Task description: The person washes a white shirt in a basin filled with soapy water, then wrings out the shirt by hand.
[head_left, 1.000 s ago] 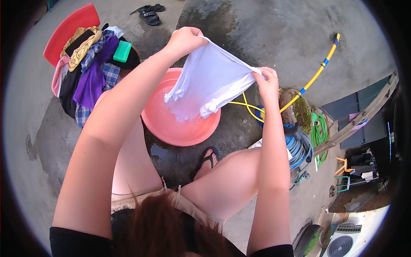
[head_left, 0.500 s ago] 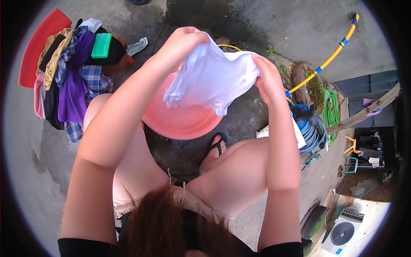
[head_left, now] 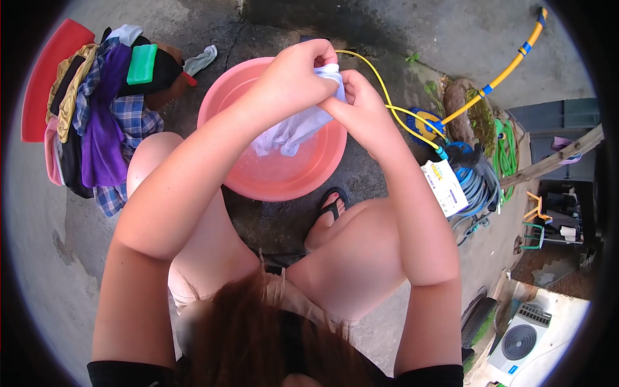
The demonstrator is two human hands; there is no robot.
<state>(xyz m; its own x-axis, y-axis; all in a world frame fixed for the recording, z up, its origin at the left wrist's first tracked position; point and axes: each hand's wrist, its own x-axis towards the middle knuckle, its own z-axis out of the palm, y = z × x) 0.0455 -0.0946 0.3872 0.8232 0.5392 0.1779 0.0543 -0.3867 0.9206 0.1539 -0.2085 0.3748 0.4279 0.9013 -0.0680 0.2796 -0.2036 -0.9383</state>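
A white cloth garment (head_left: pixel 298 129) hangs bunched from both hands over a round pink basin (head_left: pixel 271 191), its lower part reaching down to the cloudy water inside. My left hand (head_left: pixel 303 71) is closed on the gathered top of the garment, fingers curled. Close beside it, my right hand (head_left: pixel 358 106) pinches the same gathered edge from the other side. The hands nearly touch. What kind of garment it is cannot be made out.
At left, a red container (head_left: pixel 35 97) bears piled clothes, including a purple cloth (head_left: pixel 103 145), with a green soap bar (head_left: pixel 142 64) on top. Right of the basin lie a yellow hose (head_left: pixel 493 84), a white box (head_left: pixel 445 187) and a coiled blue hose (head_left: pixel 474 190).
My hands have come together from far apart, and the spread white garment is now gathered between them. The basin shows more fully.
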